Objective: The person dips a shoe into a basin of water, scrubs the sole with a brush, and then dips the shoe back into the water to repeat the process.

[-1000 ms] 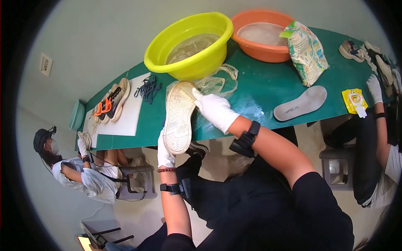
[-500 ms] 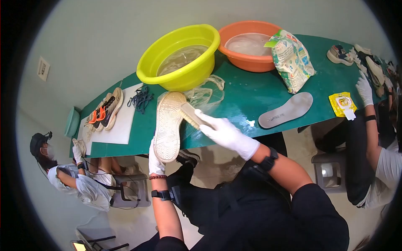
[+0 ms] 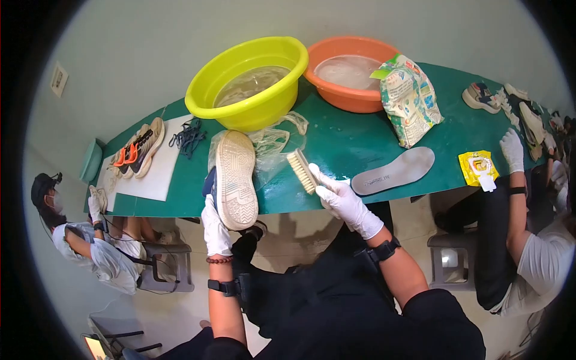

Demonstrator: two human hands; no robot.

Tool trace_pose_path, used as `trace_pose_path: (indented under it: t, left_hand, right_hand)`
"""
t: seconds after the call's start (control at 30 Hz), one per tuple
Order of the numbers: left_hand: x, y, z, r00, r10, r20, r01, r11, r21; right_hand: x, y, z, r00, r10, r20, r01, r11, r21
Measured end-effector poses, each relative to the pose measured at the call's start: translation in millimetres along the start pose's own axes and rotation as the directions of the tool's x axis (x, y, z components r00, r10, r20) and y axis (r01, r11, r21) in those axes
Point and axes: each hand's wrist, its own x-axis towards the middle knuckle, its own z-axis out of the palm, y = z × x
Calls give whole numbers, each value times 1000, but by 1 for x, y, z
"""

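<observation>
A shoe (image 3: 237,180) stands sole outward at the table's front edge, its pale patterned sole facing me and a bit of blue upper showing at its left. My left hand (image 3: 216,231), in a white glove, is closed round its lower left side. In my gloved right hand (image 3: 347,204) is a scrubbing brush (image 3: 303,172), its pale bristles turned down toward the left, apart from the shoe. Clear plastic film (image 3: 273,141) lies behind the shoe. To the right of the brush a grey insole (image 3: 394,171) rests on the green table (image 3: 348,141).
Behind stand a yellow-green basin (image 3: 246,114) and an orange basin (image 3: 354,103), both holding water, beside a patterned bag (image 3: 411,102). Dark laces (image 3: 188,138) and shoes on a white board (image 3: 157,180) lie left. A yellow wipes pack (image 3: 478,170) lies right. People sit at both sides.
The brush has come off the sole and moved right with my right hand, its bristles now more visible. The shoe has turned slightly, showing its blue upper. The view has shifted a little.
</observation>
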Motion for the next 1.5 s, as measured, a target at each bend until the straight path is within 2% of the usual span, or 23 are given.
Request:
trace_pose_path:
  t: [0.07,0.1,0.17,0.27,0.33,0.4,0.43,0.5,0.6,0.63,0.73,0.8,0.83,0.93,1.0,1.1,1.13,1.2,1.23,1.3,1.33,1.4,1.5]
  left_hand:
    - [-4,9,-2,998,44,41,-49,992,120]
    - [-2,8,-7,997,66,30,-70,986,150]
    - [-1,9,-19,994,106,-1,-102,960,259]
    - [3,19,-53,999,23,-34,-7,907,420]
    - [-16,29,-57,976,203,-82,-150,892,426]
    - [-28,35,-79,952,278,-131,-176,844,507]
    - [-35,37,-89,955,245,-165,-143,872,468]
    - [-47,41,-106,958,177,-226,-81,922,378]
    - [-76,61,-95,947,305,-101,-211,828,519]
    - [-80,68,-90,865,484,134,-446,618,647]
    - [-90,97,-69,854,503,133,-490,693,528]
    - [-87,116,-52,794,587,156,-538,561,629]
    - [-79,122,-50,792,587,166,-542,551,634]
    - [-71,134,-19,785,598,162,-595,655,467]
    - [-60,134,-9,796,570,204,-605,730,318]
    - [-83,134,64,816,537,213,-573,799,180]
    - [-82,124,72,776,550,307,-603,790,109]
    - [-81,105,107,807,490,330,-543,835,86]
    - [-80,97,123,826,445,346,-469,883,-18]
    - [-78,81,145,854,335,398,-244,934,-262]
    - [-79,73,155,828,376,417,-267,917,-295]
    - [-71,61,162,780,428,456,-187,855,-484]
    - [-71,55,178,859,333,390,-29,792,-610]
  right_hand:
    - [4,13,-2,997,-71,3,71,997,-31]
    - [8,14,3,986,-167,-3,167,985,-46]
    - [3,11,5,990,-143,17,144,989,-42]
    - [1,7,2,998,-66,12,66,997,-26]
    - [1,7,1,999,-41,16,41,999,-26]
    - [0,6,0,999,-27,39,29,999,-32]
    - [-2,5,-1,998,4,56,-3,1000,-18]
    - [-2,3,3,999,-28,31,26,998,50]
    - [-1,3,1,999,5,39,-8,996,92]
    - [0,3,0,999,11,40,-15,995,97]
    - [0,5,2,999,27,44,-33,987,159]
    - [0,1,4,999,29,29,-33,984,174]
    - [2,5,3,999,16,32,-21,988,155]
    - [1,5,1,999,27,27,-31,989,145]
    - [0,9,5,1000,-28,7,26,986,163]
    - [12,30,1,990,-139,-13,140,987,82]
    - [7,21,3,998,-65,-3,65,992,110]
    - [4,10,4,1000,-14,-7,15,944,329]
    - [6,3,4,1000,1,-1,-1,902,431]
    - [-1,-10,10,993,42,-111,19,865,502]
    - [-3,-17,11,985,64,-160,32,845,534]
    - [-10,-30,15,978,39,-207,76,852,518]
    - [-22,-43,31,951,36,-307,124,865,485]
